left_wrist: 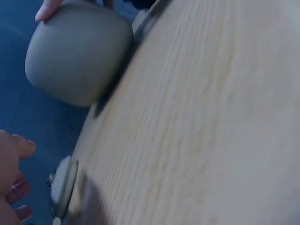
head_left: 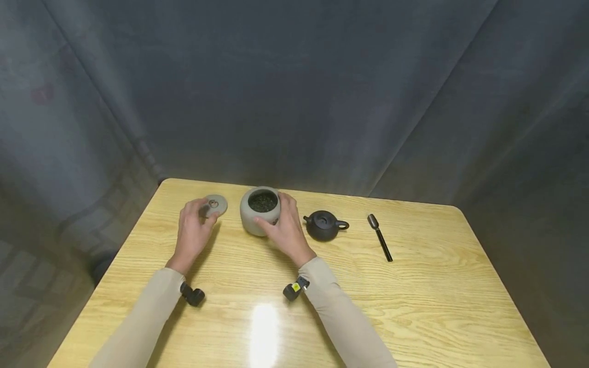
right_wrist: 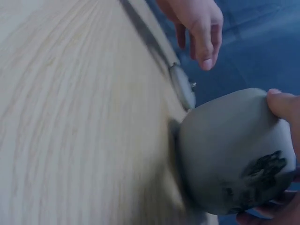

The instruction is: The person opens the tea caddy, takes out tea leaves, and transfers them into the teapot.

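A rounded grey-green tea jar (head_left: 249, 220) stands uncovered, with dark loose tea leaves (head_left: 263, 201) inside. My right hand (head_left: 288, 230) grips its right side, thumb at the front and fingers behind; in the right wrist view a dark printed mark shows on the jar (right_wrist: 229, 145). To the left, the round lid (head_left: 218, 204) with a small ring-like knob lies on the table. Just over it hovers my left hand (head_left: 195, 227), fingers loosely bent. Both wrist views show a gap between that hand (left_wrist: 11, 178) and the lid (left_wrist: 64, 185).
Right of the jar sits a small black teapot (head_left: 323, 227), spout toward the jar and handle to the right. Farther right lies a tea scoop (head_left: 382, 240) with a black handle. Dark curtains (head_left: 294, 102) hang behind the wooden table (head_left: 437, 286).
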Action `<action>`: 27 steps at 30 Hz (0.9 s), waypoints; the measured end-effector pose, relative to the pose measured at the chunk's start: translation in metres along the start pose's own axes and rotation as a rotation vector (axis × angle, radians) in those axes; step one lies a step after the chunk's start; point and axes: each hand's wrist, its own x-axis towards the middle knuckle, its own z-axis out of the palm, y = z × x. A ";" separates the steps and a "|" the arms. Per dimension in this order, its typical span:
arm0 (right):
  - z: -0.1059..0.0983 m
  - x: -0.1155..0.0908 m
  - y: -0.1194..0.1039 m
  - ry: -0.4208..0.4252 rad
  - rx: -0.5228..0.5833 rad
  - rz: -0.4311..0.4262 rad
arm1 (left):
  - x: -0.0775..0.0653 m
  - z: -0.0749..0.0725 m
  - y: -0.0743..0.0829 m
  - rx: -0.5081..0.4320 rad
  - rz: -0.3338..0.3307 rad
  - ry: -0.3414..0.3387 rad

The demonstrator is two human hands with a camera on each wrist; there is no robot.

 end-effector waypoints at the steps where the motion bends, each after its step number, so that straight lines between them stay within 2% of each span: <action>1: 0.002 0.001 0.000 0.002 0.010 0.002 | 0.004 0.000 -0.002 0.008 -0.010 0.004; 6: 0.005 0.001 0.000 0.009 0.008 0.014 | 0.018 0.003 -0.010 0.053 -0.044 0.001; 13: 0.006 0.002 0.000 0.013 0.006 0.002 | 0.029 0.004 -0.015 0.150 -0.052 -0.056; 17: 0.008 0.000 0.001 0.007 0.012 0.005 | 0.032 -0.002 -0.015 0.222 -0.032 -0.099; 20: 0.008 -0.001 0.000 0.005 0.015 0.013 | 0.035 -0.008 -0.014 0.259 -0.018 -0.162; 24: 0.009 -0.003 -0.001 0.006 0.011 0.010 | 0.040 -0.018 -0.011 0.274 0.005 -0.244; 27: 0.009 -0.002 -0.002 0.005 0.010 0.006 | 0.046 -0.024 -0.010 0.269 0.036 -0.259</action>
